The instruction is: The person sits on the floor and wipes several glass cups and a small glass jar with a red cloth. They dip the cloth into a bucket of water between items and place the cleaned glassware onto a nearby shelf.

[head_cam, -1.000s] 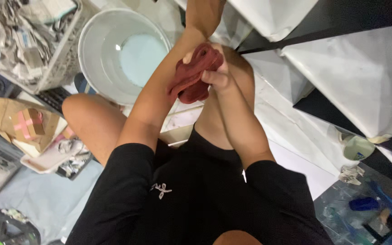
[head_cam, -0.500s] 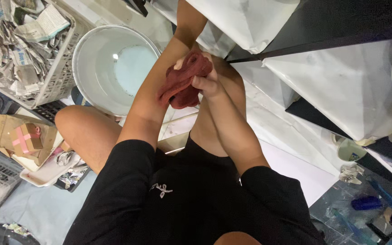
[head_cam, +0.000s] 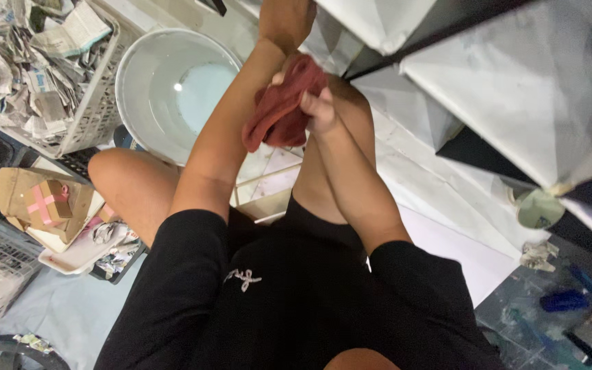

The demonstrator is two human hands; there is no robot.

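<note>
Person seated, looking down past black shorts and bare knees. Red cloth (head_cam: 281, 108) sits bunched at 12 o'clock from the lap, above the right knee and just at 3 o'clock of the white basin (head_cam: 146, 82). Right hand (head_cam: 318, 103) has its fingers curled tight on the upper end of the cloth, thumb pressed into the fold, so that end is clamped. Left hand (head_cam: 284, 22) is further out at 12 o'clock, mostly cut off by the frame edge; its wrist touches the top of the cloth, but can't tell whether its fingers are closed on the cloth or loose. Cloth tail hangs toward 7 o'clock against the left forearm. My read: the cloth is being worked between both hands, wrung or rubbed. To do that well, I'd keep both ends pinched firmly, twist in opposite directions, and hold the bundle nearer the basin, which has pale water in the bottom, so drips land there and not on the floor. Basket of crumpled newspaper (head_cam: 32, 65) at 10 o'clock, cardboard box with pink tape (head_cam: 48, 201) at 9 o'clock, white-wrapped shelves (head_cam: 508, 103) at 2 o'clock.
</note>
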